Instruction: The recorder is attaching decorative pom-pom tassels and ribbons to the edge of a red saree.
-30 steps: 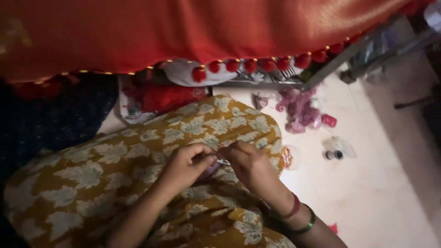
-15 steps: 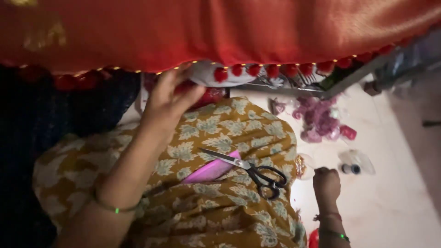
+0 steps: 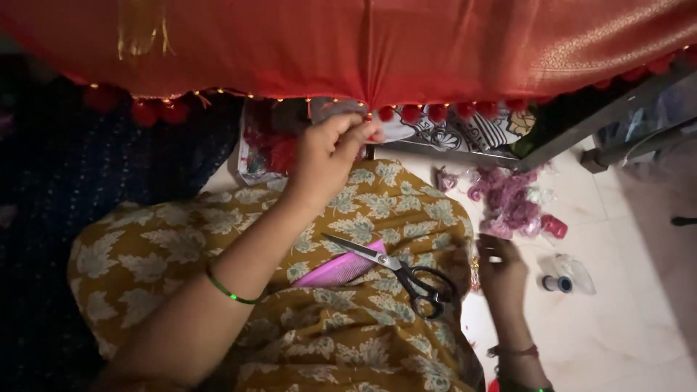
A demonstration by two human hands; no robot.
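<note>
Red cloth (image 3: 377, 43), pompom edging (image 3: 435, 112) part-fitted: my left hand (image 3: 327, 156) pinches the hem, fingers closed; right hand (image 3: 501, 272) loosely open over floor supplies; scissors (image 3: 396, 272) idle on lap.

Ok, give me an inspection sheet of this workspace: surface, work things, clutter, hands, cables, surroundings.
Surface: pale tiled floor; lap covered in yellow leaf-print cloth.
Work things: red fabric with pompom edging hangs across the top; scissors and pink comb lie on the lap.
Clutter: purple thread pile, small spool on the floor.
Hands: left hand pinches the edging; right hand is low beside the lap, contents unclear.
Cables: nothing seen.
Surroundings: metal frame at right, dark cloth at left.
</note>
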